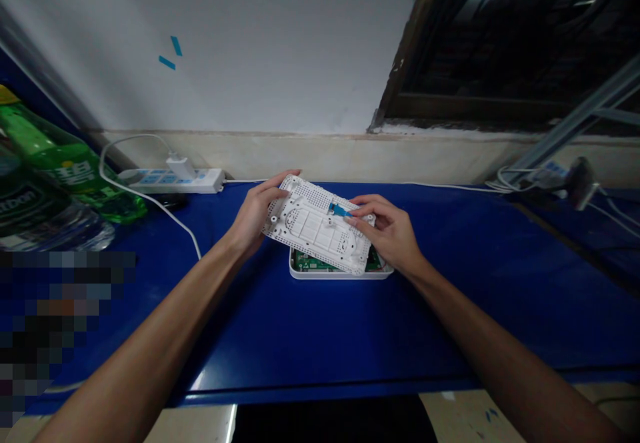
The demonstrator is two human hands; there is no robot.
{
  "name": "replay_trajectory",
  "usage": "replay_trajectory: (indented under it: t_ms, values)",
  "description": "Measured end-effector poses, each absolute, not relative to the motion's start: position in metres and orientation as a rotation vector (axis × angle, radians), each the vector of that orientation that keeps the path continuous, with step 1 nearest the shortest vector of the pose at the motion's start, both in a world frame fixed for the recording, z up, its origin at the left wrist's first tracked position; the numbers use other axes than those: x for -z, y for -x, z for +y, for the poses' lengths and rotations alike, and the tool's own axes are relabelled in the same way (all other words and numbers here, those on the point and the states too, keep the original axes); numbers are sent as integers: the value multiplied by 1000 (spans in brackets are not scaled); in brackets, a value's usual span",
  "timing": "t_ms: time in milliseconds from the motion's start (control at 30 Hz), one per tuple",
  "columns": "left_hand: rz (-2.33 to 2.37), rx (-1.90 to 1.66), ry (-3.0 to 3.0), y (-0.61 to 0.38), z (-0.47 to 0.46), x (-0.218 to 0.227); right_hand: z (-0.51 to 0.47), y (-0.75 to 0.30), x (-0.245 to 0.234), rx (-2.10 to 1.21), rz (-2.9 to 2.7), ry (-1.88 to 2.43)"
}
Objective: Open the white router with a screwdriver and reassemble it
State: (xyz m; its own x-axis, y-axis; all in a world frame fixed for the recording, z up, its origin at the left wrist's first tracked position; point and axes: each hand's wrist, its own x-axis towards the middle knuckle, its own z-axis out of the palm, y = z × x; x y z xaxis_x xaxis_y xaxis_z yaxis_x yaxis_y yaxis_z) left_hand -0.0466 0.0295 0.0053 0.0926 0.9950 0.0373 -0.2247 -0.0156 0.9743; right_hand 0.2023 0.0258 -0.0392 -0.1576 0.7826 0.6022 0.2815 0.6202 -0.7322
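My left hand (257,211) grips the left end of a white perforated plastic cover (313,227), which is tilted and shows its ribbed inner side. Near the cover's upper right edge, my right hand (387,227) is closed, thumb and fingers pinching a small blue piece (339,210) that lies against the cover. Whether the right fingers also press on the cover is hard to make out. Below the cover sits a white shallow casing (340,275) on the blue table, with a green circuit board (311,261) inside, partly hidden by the cover.
A white power strip (207,179) with a plugged-in charger (179,166) stands against the wall at left, its white cable looping onto the table (320,343). Large green bottles (70,163) are at far left. A metal stand (565,126) and cables are at right.
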Motion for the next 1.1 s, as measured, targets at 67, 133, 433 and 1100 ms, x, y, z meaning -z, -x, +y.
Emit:
replay_trajectory:
  t_ms: [67, 133, 433, 1100]
  values:
    - [956, -1263, -1104, 46, 30, -4, 26, -202, 39, -538, -1745, 881]
    - [953, -1265, -1108, 45, 29, -3, 26, -202, 40, -509, -1757, 878]
    - [971, -1295, -1142, 43, 27, -6, 23, -201, 37, -382, -1862, 899]
    - [958, -1281, -1137, 43, 28, -4, 20, -199, 34, -324, -1937, 902]
